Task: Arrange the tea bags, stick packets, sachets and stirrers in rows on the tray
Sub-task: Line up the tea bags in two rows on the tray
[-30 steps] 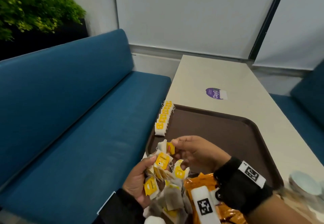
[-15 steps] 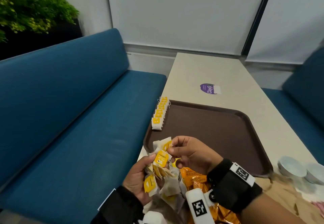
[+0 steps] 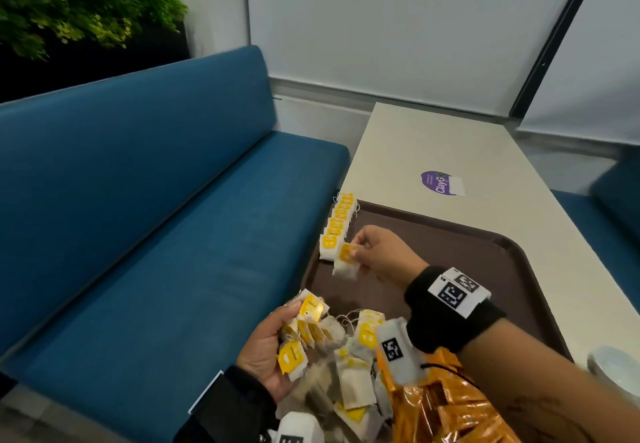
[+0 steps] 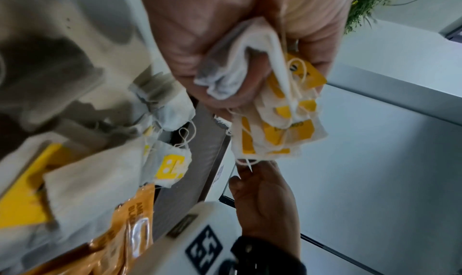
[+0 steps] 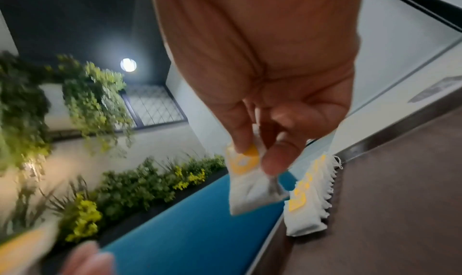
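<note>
Blue sofa (image 3: 145, 234) at far left, outside the task. Left hand (image 3: 266, 356), fingers curled round a loose bunch of tea bags (image 3: 308, 325) held above the near tray corner; strings and yellow tags tangle together in the left wrist view. Row of tea bags (image 3: 337, 226) standing overlapped along the left rim of the brown tray (image 3: 485, 269). Right hand (image 3: 377, 252), fingers pinching a single tea bag (image 3: 346, 262) by its tagged top, just beside the near end of that row. Orange packets (image 3: 440, 408) lie at lower right, on the bench (image 3: 433, 141). Judged risks: the row sits on the tray's rim above the sofa, so a nudge while setting down could topple bags overboard; tangled strings could drag bags out of the bunch.
</note>
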